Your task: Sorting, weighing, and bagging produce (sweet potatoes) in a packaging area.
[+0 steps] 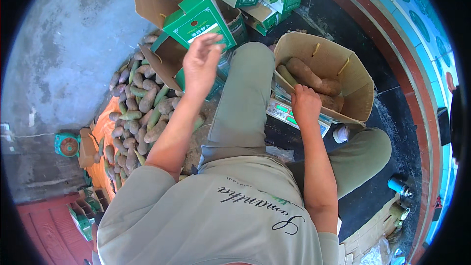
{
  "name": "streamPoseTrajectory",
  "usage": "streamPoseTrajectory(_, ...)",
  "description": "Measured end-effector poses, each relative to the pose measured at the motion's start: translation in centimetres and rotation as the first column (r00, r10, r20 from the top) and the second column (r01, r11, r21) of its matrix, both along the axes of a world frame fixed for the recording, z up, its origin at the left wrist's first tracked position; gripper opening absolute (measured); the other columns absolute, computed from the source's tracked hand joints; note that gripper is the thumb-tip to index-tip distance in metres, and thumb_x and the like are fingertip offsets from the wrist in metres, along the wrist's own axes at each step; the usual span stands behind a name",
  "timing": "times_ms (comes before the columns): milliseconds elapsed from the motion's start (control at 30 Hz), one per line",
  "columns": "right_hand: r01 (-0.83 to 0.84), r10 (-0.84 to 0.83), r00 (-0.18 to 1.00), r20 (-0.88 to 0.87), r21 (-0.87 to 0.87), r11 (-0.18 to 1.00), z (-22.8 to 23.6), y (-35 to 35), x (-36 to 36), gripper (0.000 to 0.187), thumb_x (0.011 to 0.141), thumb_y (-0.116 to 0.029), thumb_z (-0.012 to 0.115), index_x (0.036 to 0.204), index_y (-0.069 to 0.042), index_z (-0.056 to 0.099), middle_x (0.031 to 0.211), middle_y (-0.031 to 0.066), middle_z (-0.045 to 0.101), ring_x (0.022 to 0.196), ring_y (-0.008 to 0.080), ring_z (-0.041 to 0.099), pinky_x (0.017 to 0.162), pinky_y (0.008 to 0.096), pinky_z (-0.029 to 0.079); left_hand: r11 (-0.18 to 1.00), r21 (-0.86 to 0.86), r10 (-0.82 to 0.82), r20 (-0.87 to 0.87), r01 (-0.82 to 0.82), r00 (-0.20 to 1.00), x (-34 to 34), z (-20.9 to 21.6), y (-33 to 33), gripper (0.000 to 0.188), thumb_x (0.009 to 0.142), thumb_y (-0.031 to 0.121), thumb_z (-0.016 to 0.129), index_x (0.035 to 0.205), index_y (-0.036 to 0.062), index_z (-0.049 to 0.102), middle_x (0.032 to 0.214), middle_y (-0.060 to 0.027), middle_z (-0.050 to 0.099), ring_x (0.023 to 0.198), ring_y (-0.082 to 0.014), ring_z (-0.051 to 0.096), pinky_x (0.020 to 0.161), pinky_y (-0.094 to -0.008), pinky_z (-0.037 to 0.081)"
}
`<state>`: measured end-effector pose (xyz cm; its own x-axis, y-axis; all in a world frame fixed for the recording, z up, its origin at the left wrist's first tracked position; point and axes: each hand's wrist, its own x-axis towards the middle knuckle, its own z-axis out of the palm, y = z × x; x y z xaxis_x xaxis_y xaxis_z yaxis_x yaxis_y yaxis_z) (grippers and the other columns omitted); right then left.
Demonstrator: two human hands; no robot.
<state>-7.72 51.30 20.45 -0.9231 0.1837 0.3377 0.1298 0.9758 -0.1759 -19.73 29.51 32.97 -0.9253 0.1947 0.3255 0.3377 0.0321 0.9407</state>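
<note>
Head view is showing the right hand (305, 104) resting closed on the brown box (354, 84) rim beside the tubers (304, 72) inside, while the left hand (201, 64) is hanging open and empty above the pile (137, 113), so gentle placing seems wise.

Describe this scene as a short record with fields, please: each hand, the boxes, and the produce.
left hand: left hand raised, open, holds nothing, above the pile of produce
right hand: right hand on the near rim of the open brown box; grip not clear
box contents: several long brown and green pieces
under the box: scale with a green display
other boxes: green-and-white cartons, some open
floor: grey concrete
</note>
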Motion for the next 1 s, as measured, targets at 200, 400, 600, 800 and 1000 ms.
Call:
streamPoseTrajectory(200,0.021,-0.021,1.000,0.005,0.029,0.999,0.1,-0.3,0.3,0.013,0.073,-0.015,0.063,0.075,-0.008,0.053,0.071,0.0090,0.057,0.071,0.0272,0.058,0.064,0.0387,0.046,0.933,-0.248,0.278,0.039,-0.260,0.960,-1.1,-7.9,-10.5,0.017,0.084,0.002,0.056,0.101,0.0033,0.057,0.096,-0.0055,0.063,0.088,-0.0111,0.058,0.078,-0.0263,0.046)
streamPoseTrajectory(400,-0.027,0.028,1.000,0.012,-0.018,0.999,0.6,-0.4,0.3,0.016,0.073,-0.014,0.065,0.082,-0.008,0.054,0.076,0.0110,0.059,0.073,0.0311,0.058,0.064,0.0418,0.046,0.605,-0.731,0.557,0.107,-0.314,0.823,1.7,-19.3,-20.6,0.017,0.079,0.012,0.063,0.093,0.0018,0.061,0.080,-0.0080,0.065,0.075,-0.0130,0.061,0.071,-0.0268,0.048)
streamPoseTrajectory(600,-0.025,0.024,0.999,0.026,0.037,0.999,0.0,-0.2,0.3,0.019,0.077,-0.018,0.063,0.092,-0.008,0.056,0.080,0.0133,0.059,0.074,0.0325,0.058,0.064,0.0428,0.045,0.390,-0.917,0.683,0.353,0.089,0.639,7.6,-25.6,-27.7,0.028,0.074,0.023,0.062,0.097,0.0068,0.063,0.095,-0.0159,0.065,0.092,-0.0303,0.062,0.081,-0.0388,0.048)
streamPoseTrajectory(800,0.004,-0.009,0.997,0.074,0.066,0.998,0.2,-0.5,0.2,0.018,0.078,-0.020,0.062,0.091,-0.007,0.057,0.079,0.0128,0.060,0.073,0.0321,0.058,0.064,0.0431,0.046,0.206,-0.964,0.837,0.262,0.167,0.480,12.2,-27.5,-32.5,0.039,0.075,0.026,0.061,0.109,0.0085,0.057,0.115,-0.0175,0.055,0.104,-0.0329,0.054,0.091,-0.0378,0.044)
streamPoseTrajectory(1000,-0.001,-0.007,0.998,0.060,0.122,0.993,0.4,-0.6,0.3,0.025,0.078,-0.019,0.063,0.098,-0.007,0.056,0.078,0.0129,0.059,0.074,0.0321,0.058,0.064,0.0425,0.046,0.085,-0.991,0.923,0.117,0.101,0.366,11.6,-24.8,-34.9,0.062,0.074,0.026,0.065,0.129,0.0131,0.039,0.133,-0.0149,0.036,0.121,-0.0326,0.038,0.096,-0.0400,0.040)
